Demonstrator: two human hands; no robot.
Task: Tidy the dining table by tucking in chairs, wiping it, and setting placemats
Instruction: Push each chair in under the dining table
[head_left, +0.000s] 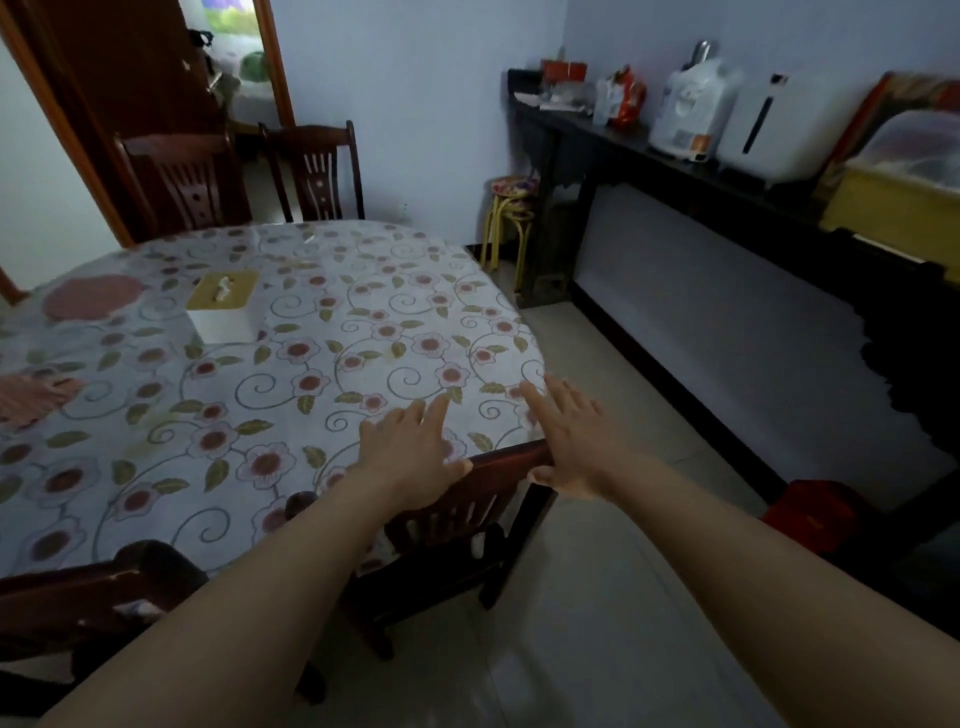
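A round dining table (311, 322) wears a floral plastic cover. A dark wooden chair (467, 525) stands at its near right edge, its top rail close against the table rim. My left hand (415, 452) lies over that rail with straight fingers, thumb along the rail's near side. My right hand (566, 436) rests on the rail's right end, fingers spread and straight. Two pink placemats lie at the far left, one flat (93, 296), one crumpled (31, 397). A tissue box (226, 306) sits mid-table.
Two more chairs (311, 171) stand at the table's far side by a doorway, and another chair (98, 587) at the near left. A dark sideboard (675, 171) with appliances lines the right wall. Stacked stools (511, 218) and a red box (815, 514) sit on the tiled floor.
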